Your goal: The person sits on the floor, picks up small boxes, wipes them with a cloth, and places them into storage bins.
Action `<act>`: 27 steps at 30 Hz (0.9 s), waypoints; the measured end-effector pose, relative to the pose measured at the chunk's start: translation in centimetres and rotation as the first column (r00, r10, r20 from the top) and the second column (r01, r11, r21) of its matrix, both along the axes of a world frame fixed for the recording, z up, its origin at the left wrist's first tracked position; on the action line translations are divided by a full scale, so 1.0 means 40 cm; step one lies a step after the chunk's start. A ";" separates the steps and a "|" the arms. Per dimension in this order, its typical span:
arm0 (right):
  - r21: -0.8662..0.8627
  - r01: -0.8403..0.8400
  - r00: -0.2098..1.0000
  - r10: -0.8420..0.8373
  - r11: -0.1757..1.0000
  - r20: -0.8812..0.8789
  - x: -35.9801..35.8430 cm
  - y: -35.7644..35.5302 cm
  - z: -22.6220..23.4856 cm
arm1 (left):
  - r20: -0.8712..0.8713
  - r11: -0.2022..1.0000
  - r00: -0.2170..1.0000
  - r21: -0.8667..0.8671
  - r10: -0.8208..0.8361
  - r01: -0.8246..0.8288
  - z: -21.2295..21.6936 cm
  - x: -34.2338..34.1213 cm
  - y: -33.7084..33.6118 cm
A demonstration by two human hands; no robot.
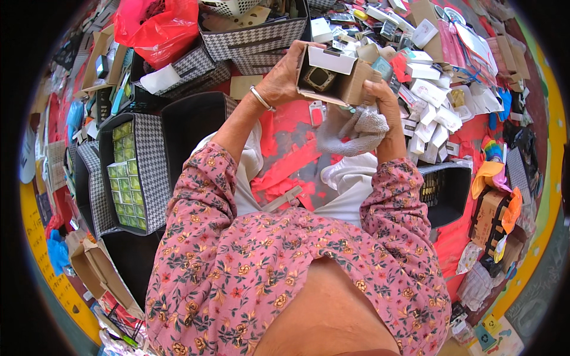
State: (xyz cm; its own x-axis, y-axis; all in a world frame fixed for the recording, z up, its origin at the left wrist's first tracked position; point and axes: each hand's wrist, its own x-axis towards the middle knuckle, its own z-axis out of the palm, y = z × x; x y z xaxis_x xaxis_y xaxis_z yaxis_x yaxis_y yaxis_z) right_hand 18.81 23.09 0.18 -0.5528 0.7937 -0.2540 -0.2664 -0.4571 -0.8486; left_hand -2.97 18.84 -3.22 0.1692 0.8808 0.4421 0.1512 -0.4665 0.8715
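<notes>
Both my hands hold up a small brown cardboard box [350,80] with a white flap, its open side toward me. A dark square item [319,78] sits inside it. My left hand [284,74], with a silver bangle at the wrist, grips the box's left side. Gripping the right side is my right hand [380,95], which also pins a grey cloth [356,130] that hangs below the box.
A houndstooth bin [155,172] at my left holds rows of small green boxes. More houndstooth bins [255,38] and a red plastic bag [157,26] lie ahead. Piles of small white boxes [427,89] spread to the right. A black crate [442,190] sits by my right elbow.
</notes>
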 end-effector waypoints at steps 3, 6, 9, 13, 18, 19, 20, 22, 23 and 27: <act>0.099 0.130 0.978 -0.144 0.986 0.148 0.038 0.047 -0.004 | -0.034 0.994 0.994 -0.017 0.107 -0.108 -0.024 -0.006 0.003; 0.209 0.166 0.965 -0.202 0.964 0.169 0.049 0.069 0.065 | -0.019 0.982 0.984 -0.067 0.177 -0.178 -0.045 -0.012 0.003; 0.625 0.229 0.773 -0.530 0.746 0.350 0.086 0.078 0.093 | -0.125 0.974 0.967 0.077 0.220 -0.212 -0.021 0.002 0.007; 0.922 -0.035 0.556 -0.759 0.387 0.339 0.029 -0.017 0.199 | -0.119 0.967 0.959 0.026 0.256 -0.255 -0.037 0.008 0.008; 0.805 -0.554 0.495 -0.694 0.211 0.522 -0.028 -0.058 0.203 | -0.118 0.971 0.964 0.017 0.239 -0.238 -0.043 0.023 0.006; 0.775 -0.611 0.490 -0.692 0.160 0.529 -0.036 -0.057 0.191 | -0.100 0.974 0.969 0.005 0.225 -0.225 -0.044 0.025 0.007; 0.741 -0.655 0.455 -0.707 0.146 0.542 -0.036 -0.054 0.185 | -0.106 0.975 0.969 0.015 0.223 -0.222 -0.042 0.026 0.011; 0.713 -0.685 0.412 -0.725 0.153 0.552 -0.032 -0.058 0.186 | -0.191 0.967 0.948 0.043 0.255 -0.252 -0.040 0.018 0.010; 0.698 -0.699 0.389 -0.734 0.158 0.556 -0.030 -0.060 0.188 | -0.232 0.963 0.934 0.058 0.270 -0.264 -0.041 0.015 0.010; 0.751 -0.617 0.206 -0.872 0.235 0.443 0.045 -0.038 0.202 | -0.282 0.956 0.916 0.012 0.284 -0.293 -0.049 0.001 0.009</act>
